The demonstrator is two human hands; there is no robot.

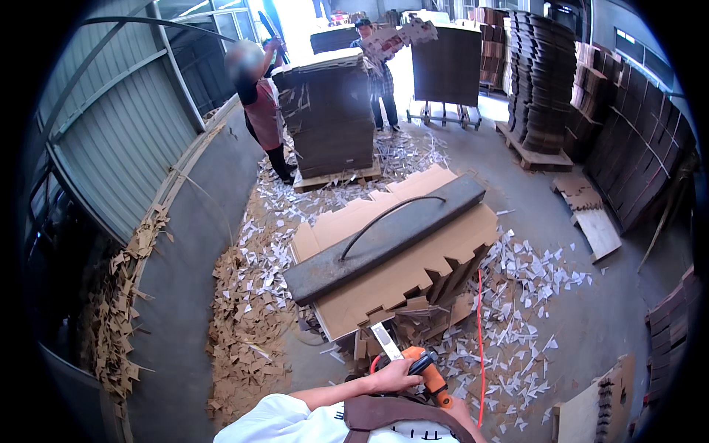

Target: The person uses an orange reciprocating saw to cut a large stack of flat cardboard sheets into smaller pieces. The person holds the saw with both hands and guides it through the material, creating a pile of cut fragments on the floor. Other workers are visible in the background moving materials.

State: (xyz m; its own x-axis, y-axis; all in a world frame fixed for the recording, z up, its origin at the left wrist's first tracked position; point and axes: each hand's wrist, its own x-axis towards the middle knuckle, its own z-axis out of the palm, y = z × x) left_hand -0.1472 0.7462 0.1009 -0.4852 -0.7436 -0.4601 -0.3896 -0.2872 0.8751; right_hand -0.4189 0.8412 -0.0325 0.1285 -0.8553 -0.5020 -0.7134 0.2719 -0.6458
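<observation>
My left hand [394, 376] is closed around the body of an orange power tool [428, 373] with a flat pale blade [385, 341]. The blade points at the near edge of a low stack of die-cut cardboard sheets [413, 277]. Only a sliver of my right hand [459, 412] shows, at the butt of the tool's grip. A long grey weight bar with a curved handle [384, 240] lies diagonally across the top of the stack.
Cardboard scraps [251, 310] litter the concrete floor around the stack, and a red hose [480, 332] runs along its right side. Two people [262, 111] work at a tall cardboard stack [332, 118] farther back. More stacks on pallets [546, 81] stand at right, with a corrugated wall [125, 140] at left.
</observation>
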